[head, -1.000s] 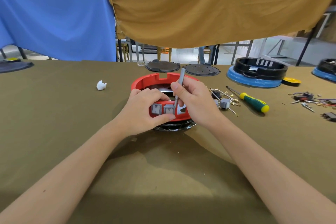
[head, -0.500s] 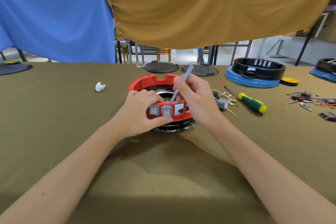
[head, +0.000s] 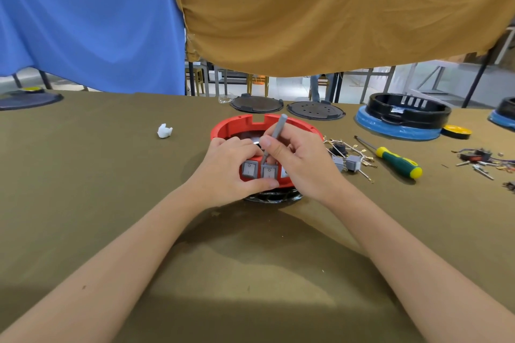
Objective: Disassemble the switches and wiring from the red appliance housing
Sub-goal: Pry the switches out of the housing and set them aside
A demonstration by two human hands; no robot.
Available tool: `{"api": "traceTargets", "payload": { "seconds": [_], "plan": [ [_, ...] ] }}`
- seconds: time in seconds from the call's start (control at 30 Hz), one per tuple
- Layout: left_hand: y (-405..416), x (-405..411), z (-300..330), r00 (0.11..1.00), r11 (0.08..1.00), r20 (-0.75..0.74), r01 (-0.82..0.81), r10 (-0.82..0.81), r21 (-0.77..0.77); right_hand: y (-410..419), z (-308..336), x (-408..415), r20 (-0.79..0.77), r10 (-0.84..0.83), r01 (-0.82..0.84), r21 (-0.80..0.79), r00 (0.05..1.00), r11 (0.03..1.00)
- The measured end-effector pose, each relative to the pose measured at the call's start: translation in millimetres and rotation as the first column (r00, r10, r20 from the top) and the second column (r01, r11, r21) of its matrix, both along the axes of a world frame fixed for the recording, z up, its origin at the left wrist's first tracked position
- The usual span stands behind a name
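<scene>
My left hand (head: 227,172) grips the round red plastic housing (head: 245,127) w/ grey rocker switches (head: 269,171) at 6 o'clock; right hand (head: 302,161) fingers pinch a thin grey metal tool (head: 277,131), tip above the middle switch.

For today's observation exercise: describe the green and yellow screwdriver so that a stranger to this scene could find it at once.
Start at the red housing in the middle of the olive table. Look to its right, past the loose grey switches with wires. The screwdriver lies flat there, untouched, the only tool with a green handle and yellow ends; the grey tool is in the right hand.
</scene>
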State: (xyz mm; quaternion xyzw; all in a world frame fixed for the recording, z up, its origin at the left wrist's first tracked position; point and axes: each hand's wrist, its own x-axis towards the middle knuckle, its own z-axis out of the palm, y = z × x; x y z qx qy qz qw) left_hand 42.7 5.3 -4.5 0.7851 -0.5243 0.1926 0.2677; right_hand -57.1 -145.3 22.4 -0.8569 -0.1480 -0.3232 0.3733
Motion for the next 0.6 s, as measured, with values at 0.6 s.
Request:
{"api": "traceTargets", "payload": {
  "seconds": [0.6],
  "plan": [
    [0.4,-0.2,-0.3,0.999,0.999,-0.045,0.026,-0.027,-0.027,6.6,12.7,15.8,-0.236,-0.035,0.015,-0.088,0.971,0.996]
  ]
}}
